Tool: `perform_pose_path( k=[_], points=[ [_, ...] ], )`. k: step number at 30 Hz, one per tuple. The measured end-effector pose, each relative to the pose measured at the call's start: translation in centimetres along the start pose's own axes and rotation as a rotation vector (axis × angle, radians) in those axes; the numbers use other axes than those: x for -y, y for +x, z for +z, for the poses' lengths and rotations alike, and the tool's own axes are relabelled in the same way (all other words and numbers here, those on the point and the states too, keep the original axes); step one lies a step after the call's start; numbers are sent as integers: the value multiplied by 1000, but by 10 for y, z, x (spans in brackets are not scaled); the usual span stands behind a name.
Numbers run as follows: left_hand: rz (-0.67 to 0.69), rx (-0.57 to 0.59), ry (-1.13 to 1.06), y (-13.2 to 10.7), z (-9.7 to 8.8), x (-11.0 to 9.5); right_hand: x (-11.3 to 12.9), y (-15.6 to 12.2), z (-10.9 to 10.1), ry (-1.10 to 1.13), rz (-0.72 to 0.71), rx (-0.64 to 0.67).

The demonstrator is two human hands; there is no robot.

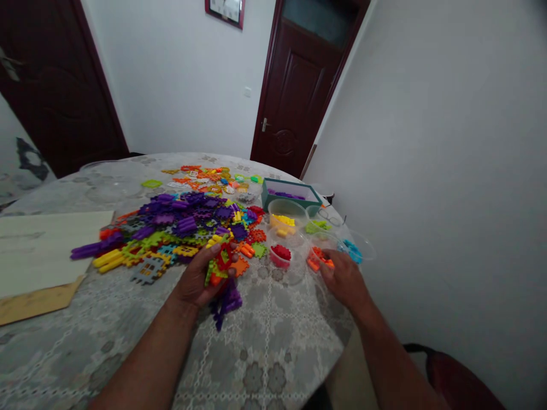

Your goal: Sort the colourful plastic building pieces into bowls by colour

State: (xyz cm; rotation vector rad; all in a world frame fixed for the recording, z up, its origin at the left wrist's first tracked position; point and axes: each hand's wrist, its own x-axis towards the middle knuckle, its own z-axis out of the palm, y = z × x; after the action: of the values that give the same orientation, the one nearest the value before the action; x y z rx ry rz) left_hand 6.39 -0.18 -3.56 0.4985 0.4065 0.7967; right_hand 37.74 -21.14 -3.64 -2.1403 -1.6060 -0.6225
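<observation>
My left hand (pixel 200 279) is wrapped round a bunch of interlocking plastic building pieces (pixel 223 259) in red, green and orange. Purple pieces (pixel 228 302) lie on the table just below it. On the right, my right hand (pixel 344 279) reaches to a clear plastic tub of orange pieces (pixel 315 257). Its fingers are bent together at the rim, and what they pinch, if anything, is hidden. Left of that tub stands another with red pieces (pixel 281 254). A large mixed heap of toothed plates and rods (pixel 188 219), mostly purple, spreads beyond my left hand.
More tubs hold yellow pieces (pixel 282 223), light green pieces (pixel 317 226) and blue pieces (pixel 352 250). Behind them is a teal box (pixel 314 206) with purple pieces. Glasses (pixel 331 216) lie near the right edge. White board (pixel 47 245) lies at left; orange pieces (pixel 200 181) lie farther back.
</observation>
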Motion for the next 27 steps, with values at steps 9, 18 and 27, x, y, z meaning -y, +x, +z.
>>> perform_pose_path(
  k=[9,18,27],
  points=[
    [-2,3,-3,1,0,0,6,6,32,-8,-49,-42],
    [-66,-4,-117,-1,0,1,59,26,-9,266,-44,-168],
    [-85,5,-141,1,1,5,193,75,5,793,-166,124]
  ],
)
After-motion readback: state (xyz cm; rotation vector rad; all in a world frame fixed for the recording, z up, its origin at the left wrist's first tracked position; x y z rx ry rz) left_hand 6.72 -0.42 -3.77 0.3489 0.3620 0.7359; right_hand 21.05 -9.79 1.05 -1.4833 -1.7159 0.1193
